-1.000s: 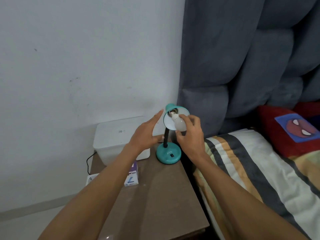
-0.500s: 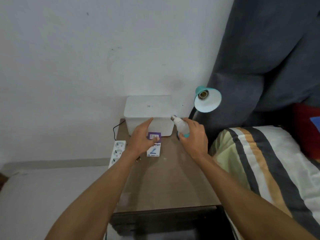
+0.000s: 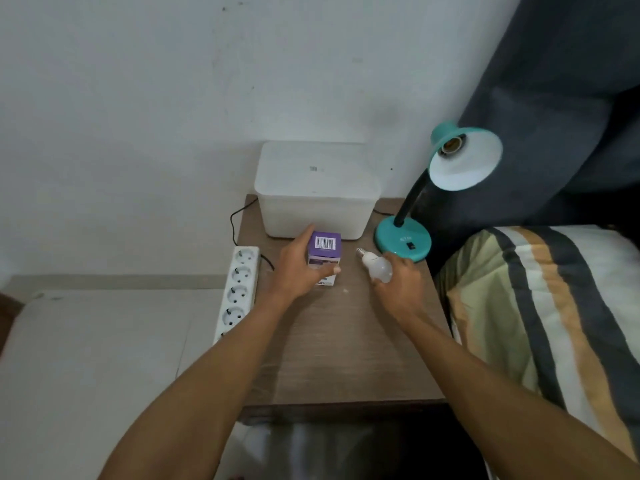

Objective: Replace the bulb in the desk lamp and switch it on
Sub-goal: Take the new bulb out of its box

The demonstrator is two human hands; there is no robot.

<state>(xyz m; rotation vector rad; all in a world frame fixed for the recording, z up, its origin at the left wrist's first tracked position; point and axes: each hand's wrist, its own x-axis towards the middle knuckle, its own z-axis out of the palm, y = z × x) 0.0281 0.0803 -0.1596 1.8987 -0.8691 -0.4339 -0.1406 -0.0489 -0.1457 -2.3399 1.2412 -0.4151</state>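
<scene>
A teal desk lamp (image 3: 403, 240) stands at the back right of the wooden bedside table (image 3: 346, 348). Its shade (image 3: 465, 161) tilts toward me and the socket inside is bare. My right hand (image 3: 398, 285) holds a white bulb (image 3: 377, 268) low over the table, its screw base pointing left. My left hand (image 3: 299, 268) grips a purple and white bulb box (image 3: 324, 258), raised on end with its barcode face up.
A white lidded plastic box (image 3: 317, 192) sits against the wall behind the hands. A white power strip (image 3: 239, 289) hangs along the table's left edge with a black cable. A striped bed (image 3: 540, 306) and a dark padded headboard lie to the right.
My right hand took the bulb out of the lamp socket and brought it down to the table. My left hand left the shade, reached the bulb box and lifted it on end.
</scene>
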